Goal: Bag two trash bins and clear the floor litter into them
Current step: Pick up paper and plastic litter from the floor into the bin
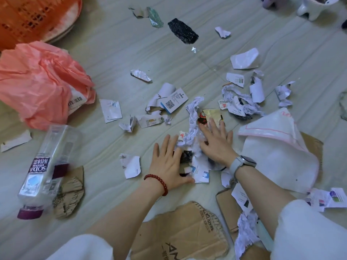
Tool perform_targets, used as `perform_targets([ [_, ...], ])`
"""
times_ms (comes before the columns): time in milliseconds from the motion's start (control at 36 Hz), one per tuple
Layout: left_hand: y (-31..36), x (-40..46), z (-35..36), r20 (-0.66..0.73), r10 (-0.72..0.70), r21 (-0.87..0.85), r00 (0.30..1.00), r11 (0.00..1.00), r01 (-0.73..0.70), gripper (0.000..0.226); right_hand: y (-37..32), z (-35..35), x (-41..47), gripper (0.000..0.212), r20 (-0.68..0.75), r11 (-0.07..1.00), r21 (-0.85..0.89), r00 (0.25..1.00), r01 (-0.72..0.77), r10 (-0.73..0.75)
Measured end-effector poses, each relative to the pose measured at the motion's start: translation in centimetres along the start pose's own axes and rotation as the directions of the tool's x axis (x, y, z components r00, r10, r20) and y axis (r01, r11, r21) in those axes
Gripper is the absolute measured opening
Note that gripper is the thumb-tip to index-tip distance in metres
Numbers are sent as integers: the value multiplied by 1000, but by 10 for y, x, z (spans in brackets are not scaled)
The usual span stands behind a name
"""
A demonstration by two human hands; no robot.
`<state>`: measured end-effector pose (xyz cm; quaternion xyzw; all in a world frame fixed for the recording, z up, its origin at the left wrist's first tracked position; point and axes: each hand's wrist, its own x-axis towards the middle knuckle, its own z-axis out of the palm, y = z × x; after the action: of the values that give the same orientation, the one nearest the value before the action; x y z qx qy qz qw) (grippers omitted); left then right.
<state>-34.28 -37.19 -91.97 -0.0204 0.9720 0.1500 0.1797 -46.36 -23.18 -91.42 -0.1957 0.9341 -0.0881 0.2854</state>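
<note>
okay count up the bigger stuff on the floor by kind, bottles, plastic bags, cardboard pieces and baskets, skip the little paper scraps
Bottles: 1, the soda bottle.
Plastic bags: 2, the pink bag and the white bag.
Cardboard pieces: at least 3, at and.
Baskets: 1, the orange basket.
Total: 7.

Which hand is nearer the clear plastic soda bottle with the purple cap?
Left. The left hand lies flat on the paper scraps, right of the clear plastic soda bottle with the purple cap; the right hand is farther right.

Soft daylight — blurred, warped edges
</note>
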Motion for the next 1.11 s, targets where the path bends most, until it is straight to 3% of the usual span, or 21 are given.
perform_targets([
  [56, 1, -2, 5, 43, -30, 15, 999, 999, 29, 107, 3, 5, -6, 68, 42, 997, -54, 997, 60, -58],
  [167, 2, -8, 16, -54, -53, -40, 997, 998, 51, 100, 15, 14, -20, 84, 14, 971, -194, 990, 143, -143],
  [278, 3, -6, 22, -255, -23, -34, 967, 999, 15, 78, 20, 16, -29, 69, -106, 985, -86, 982, 147, -155],
  [361, 3, -1, 30, -411, 48, 25, 910, 999, -42, 48, 18, 21, -36, 57, -211, 978, 56, 960, 201, -185],
  [417, 4, 3, 33, -458, 81, 49, 885, 997, -66, 31, 19, 30, -40, 49, -302, 968, 39, 926, 248, -225],
  [472, 5, 3, 32, -436, 89, 54, 896, 996, -72, 29, 20, 36, -42, 42, -357, 966, 3, 902, 259, -241],
  [528, 4, 1, 31, -405, 61, -16, 912, 997, -73, 30, 22, 38, -42, 36, -394, 965, -7, 886, 261, -243],
  [639, -8, -15, 25, -365, -79, -312, 928, 949, -43, 23, 18, 26, -45, 25, -488, 974, -134, 843, 181, -224],
  [694, -16, -27, 21, -402, -102, -373, 910, 926, -61, 30, 13, 20, -48, 39, -499, 977, -199, 849, 81, -173],
  [750, -23, -38, 17, -452, -113, -392, 885, 916, -83, 52, 2, 11, -52, 40, -483, 969, -248, 865, 17, -139],
  [833, -28, -49, 9, -503, -116, -350, 856, 934, -79, 77, -9, 3, -54, 44, -367, 943, -331, 921, 3, -132],
  [972, -15, -44, 0, -557, 28, -215, 830, 960, -177, 75, -9, 9, -49, 22, -329, 936, -346, 942, -59, -63],
  [1111, 14, -29, 7, -459, 326, 50, 826, 938, -343, 59, 1, 33, -47, 31, -309, 982, -152, 949, -113, 62],
])
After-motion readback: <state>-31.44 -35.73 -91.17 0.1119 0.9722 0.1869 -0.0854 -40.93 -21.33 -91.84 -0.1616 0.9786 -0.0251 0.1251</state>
